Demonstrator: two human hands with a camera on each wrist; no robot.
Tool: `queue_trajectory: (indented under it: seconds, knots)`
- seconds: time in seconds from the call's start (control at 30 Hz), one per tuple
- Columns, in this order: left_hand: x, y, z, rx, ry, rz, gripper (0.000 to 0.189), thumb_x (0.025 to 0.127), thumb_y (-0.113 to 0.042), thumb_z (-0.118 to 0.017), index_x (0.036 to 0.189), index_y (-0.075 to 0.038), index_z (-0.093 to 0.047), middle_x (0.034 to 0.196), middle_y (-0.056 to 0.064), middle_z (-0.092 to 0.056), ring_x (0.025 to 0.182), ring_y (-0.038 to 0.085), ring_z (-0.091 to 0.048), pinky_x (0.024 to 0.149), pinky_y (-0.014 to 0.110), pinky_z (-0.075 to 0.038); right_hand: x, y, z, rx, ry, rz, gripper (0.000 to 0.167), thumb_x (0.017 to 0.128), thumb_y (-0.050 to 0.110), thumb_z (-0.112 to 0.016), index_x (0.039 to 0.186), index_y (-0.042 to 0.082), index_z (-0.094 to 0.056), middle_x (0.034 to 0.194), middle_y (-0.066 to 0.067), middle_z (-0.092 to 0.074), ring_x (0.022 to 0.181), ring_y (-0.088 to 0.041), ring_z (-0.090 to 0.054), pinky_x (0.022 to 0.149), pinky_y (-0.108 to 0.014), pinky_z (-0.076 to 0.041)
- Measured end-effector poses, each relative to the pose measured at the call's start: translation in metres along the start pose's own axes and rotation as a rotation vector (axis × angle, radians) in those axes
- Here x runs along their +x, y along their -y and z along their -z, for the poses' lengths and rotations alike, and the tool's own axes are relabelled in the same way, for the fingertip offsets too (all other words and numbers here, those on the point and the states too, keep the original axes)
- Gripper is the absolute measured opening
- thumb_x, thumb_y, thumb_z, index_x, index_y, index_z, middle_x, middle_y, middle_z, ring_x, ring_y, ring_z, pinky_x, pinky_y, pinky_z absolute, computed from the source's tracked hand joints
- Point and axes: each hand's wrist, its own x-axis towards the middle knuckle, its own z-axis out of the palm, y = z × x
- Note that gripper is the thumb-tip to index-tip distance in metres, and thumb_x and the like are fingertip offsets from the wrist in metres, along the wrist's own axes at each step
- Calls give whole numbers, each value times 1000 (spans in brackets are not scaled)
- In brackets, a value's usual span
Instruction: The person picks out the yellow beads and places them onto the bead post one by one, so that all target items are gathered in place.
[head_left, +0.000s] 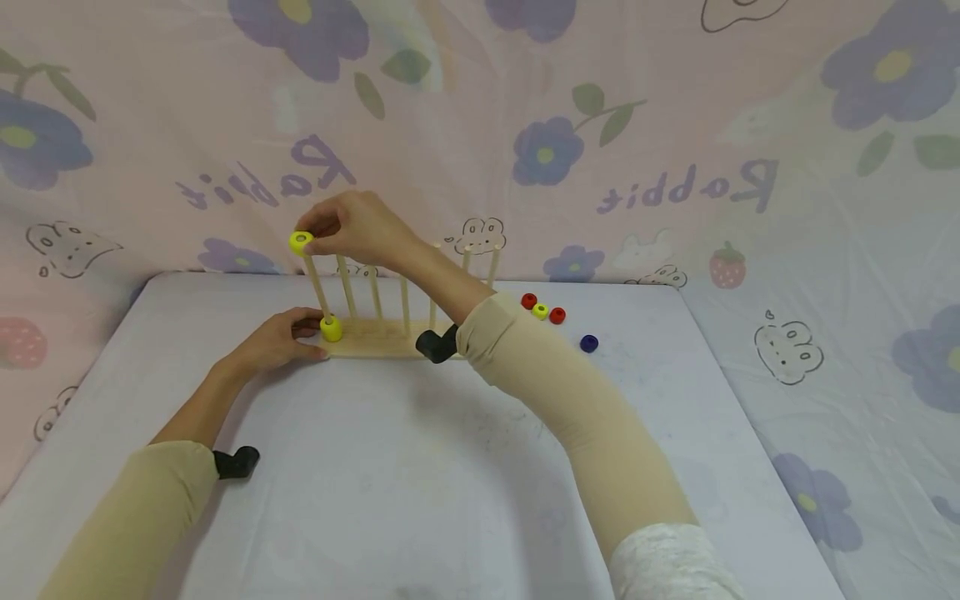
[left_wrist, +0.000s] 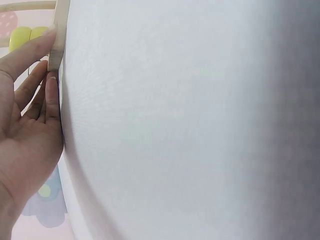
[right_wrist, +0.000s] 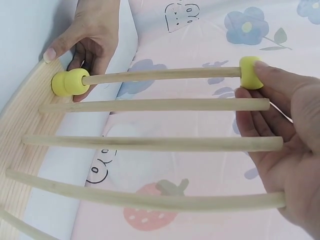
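A wooden peg stand (head_left: 375,343) with several upright pegs stands toward the back of the table. My left hand (head_left: 273,340) holds the left end of its base, thumb on the near side and fingers around the far side. Two yellow beads (right_wrist: 70,82) sit stacked at the foot of the leftmost peg, beside that hand. Above them, my right hand (head_left: 363,227) pinches another yellow bead (head_left: 301,242) between thumb and fingers at the top of the same peg. The peg's tip is inside the bead's hole. The other pegs in the right wrist view bear no beads.
Right of the stand lie two red beads (head_left: 557,316), a loose yellow bead (head_left: 540,311) and a dark blue bead (head_left: 589,343). A patterned cloth (head_left: 465,125) hangs behind the white table (head_left: 375,492). My right forearm crosses over the stand's right part.
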Motion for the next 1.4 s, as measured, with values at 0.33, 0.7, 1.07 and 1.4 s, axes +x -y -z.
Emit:
queue_trajectory:
  seconds: [0.33,0.7,1.07,1.4]
  knots:
    - [0,-1,-1,5,-5,-3,81,85,-18,-80,147,7,-34,143,29,-45,132,43,-44,113,52,-35,-2,-2,3,3,-7,21,29,95,21,-70,122,12,-71,112,5,-73,99,2,-64,85,-9,-48]
    - [0,-1,-1,23,-12,2,80,85,-17,-81,146,7,-35,142,28,-45,132,43,-45,114,53,-34,-9,-4,18,121,-128,49,27,94,16,-70,119,9,-71,112,3,-73,96,1,-65,85,-11,-50]
    - [0,-2,0,26,-11,1,83,84,-17,-81,147,8,-34,143,29,-44,131,43,-44,114,53,-34,-31,-16,38,227,-224,25,27,91,13,-74,116,5,-73,108,0,-73,95,-5,-68,86,-15,-52]
    - [2,-3,0,20,-8,0,84,84,-17,-81,148,9,-32,144,30,-43,132,44,-43,115,54,-32,-54,-34,51,206,-291,94,26,91,15,-74,115,4,-73,110,-4,-73,97,-8,-68,89,-18,-53]
